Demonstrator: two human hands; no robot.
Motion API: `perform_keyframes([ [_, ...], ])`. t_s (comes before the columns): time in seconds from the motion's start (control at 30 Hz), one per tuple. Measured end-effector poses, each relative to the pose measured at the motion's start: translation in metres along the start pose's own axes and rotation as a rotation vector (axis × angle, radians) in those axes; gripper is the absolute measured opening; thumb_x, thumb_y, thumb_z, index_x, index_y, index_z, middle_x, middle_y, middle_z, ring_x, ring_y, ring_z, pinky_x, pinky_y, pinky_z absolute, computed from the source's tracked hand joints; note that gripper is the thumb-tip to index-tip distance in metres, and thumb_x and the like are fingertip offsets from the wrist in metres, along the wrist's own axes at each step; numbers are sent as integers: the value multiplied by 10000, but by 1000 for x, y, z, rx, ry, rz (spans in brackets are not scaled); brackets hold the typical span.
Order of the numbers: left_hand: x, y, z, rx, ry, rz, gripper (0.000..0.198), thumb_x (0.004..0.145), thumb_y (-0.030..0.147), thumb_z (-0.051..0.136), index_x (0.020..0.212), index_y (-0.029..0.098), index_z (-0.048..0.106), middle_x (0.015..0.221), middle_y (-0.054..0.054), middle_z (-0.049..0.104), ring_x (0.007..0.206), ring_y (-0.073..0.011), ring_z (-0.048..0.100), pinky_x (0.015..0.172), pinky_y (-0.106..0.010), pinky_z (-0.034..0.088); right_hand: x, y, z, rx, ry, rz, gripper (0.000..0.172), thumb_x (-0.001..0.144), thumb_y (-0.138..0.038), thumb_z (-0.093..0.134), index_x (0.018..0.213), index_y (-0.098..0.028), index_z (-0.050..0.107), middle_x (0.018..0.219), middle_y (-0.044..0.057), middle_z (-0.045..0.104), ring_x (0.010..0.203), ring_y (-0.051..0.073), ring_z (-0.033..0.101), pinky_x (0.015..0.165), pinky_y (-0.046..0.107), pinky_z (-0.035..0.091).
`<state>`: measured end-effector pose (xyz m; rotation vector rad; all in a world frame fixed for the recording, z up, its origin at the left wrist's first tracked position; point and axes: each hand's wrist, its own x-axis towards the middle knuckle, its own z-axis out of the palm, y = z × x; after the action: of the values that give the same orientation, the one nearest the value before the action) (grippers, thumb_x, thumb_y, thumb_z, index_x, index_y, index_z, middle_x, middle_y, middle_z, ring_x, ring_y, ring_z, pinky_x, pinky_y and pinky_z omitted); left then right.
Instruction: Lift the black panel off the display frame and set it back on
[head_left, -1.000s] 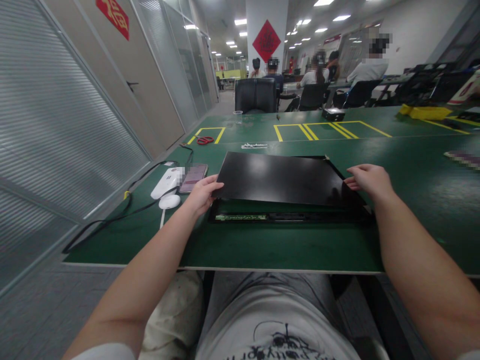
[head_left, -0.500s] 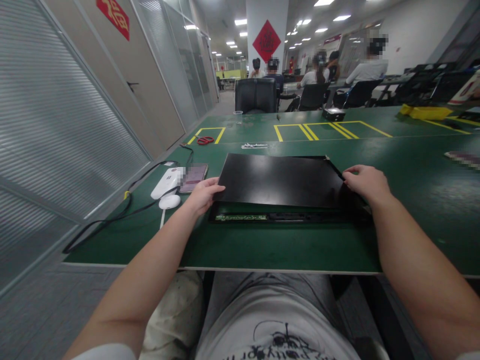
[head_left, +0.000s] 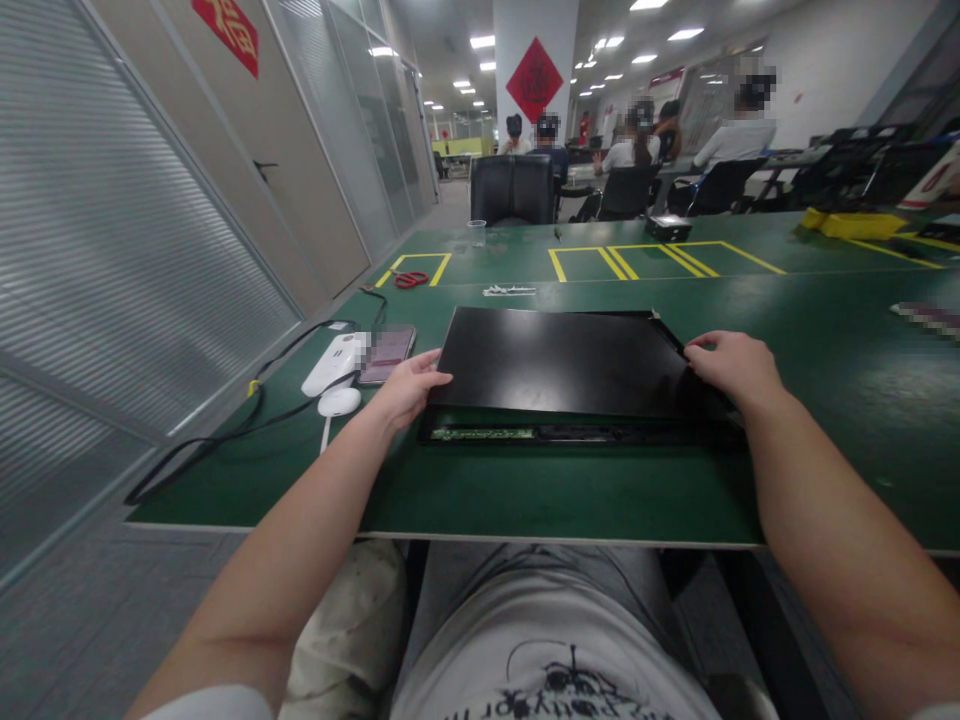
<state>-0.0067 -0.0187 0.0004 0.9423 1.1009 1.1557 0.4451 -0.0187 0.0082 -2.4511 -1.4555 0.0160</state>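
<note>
A flat, glossy black screen panel (head_left: 555, 360) lies over a shallow black frame (head_left: 652, 434), its near edge raised a little off it. Along the frame's near side a green circuit board strip (head_left: 480, 434) shows; the panel covers most of the rest. My left hand (head_left: 411, 390) grips the panel's left edge, thumb on top and fingers behind. At the opposite side my right hand (head_left: 731, 365) is closed with thumb and forefinger on the panel's right edge, close against the frame's side; its other fingers are curled and partly hidden.
Left of the panel are a phone (head_left: 388, 355), a white device (head_left: 334, 365), a white round-ended charger (head_left: 340, 402) and a black cable (head_left: 225, 442). Farther back lie red scissors (head_left: 411, 280), small white strips (head_left: 510, 291), a clear cup (head_left: 477, 233) and a black box (head_left: 667, 229).
Almost nothing differs. The fingers of my left hand have shifted slightly at the panel's edge; panel, frame and right hand stay in place.
</note>
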Motion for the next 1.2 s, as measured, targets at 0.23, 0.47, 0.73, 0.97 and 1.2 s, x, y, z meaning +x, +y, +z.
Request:
perform_keyframes([
  [0.23, 0, -1, 0, -17, -13, 3, 567, 561, -16, 769, 1105, 141, 738, 920, -78, 797, 837, -216, 755, 673, -262, 587, -1, -1, -2, 0, -22, -5, 353, 822, -384, 600, 1086, -241, 785, 1029, 131, 753, 983, 311, 697, 852, 406, 549],
  [0.47, -1, -1, 0, -15, -25, 17, 523, 567, -20, 768, 1060, 148, 731, 894, -59, 791, 803, -198, 748, 658, -257, 582, -4, -6, -5, -43, -64, 3, 391, 843, -388, 575, 1138, -233, 779, 1132, 153, 741, 1078, 347, 680, 897, 438, 536],
  [0.73, 2, -3, -3, 26, -10, 18, 581, 573, 9, 769, 1132, 147, 692, 871, -46, 771, 823, -197, 738, 731, -275, 578, -2, -5, -3, -65, -58, 1, 411, 840, -396, 555, 1148, -247, 782, 1125, 144, 748, 1044, 333, 691, 871, 423, 540],
  [0.97, 2, -3, -2, 60, -13, 17, 577, 589, 15, 755, 1141, 157, 664, 867, -33, 757, 833, -193, 731, 771, -286, 573, -5, -9, -2, -115, -33, -23, 422, 841, -398, 535, 1147, -254, 788, 1079, 143, 750, 1001, 325, 698, 837, 417, 541],
  [1.2, 2, -4, -3, 90, -8, 28, 559, 588, 23, 754, 1122, 163, 663, 842, -22, 747, 822, -193, 726, 791, -303, 574, -1, -6, 0, -100, -21, -22, 416, 825, -399, 540, 1124, -258, 792, 1053, 140, 748, 950, 311, 699, 821, 413, 539],
])
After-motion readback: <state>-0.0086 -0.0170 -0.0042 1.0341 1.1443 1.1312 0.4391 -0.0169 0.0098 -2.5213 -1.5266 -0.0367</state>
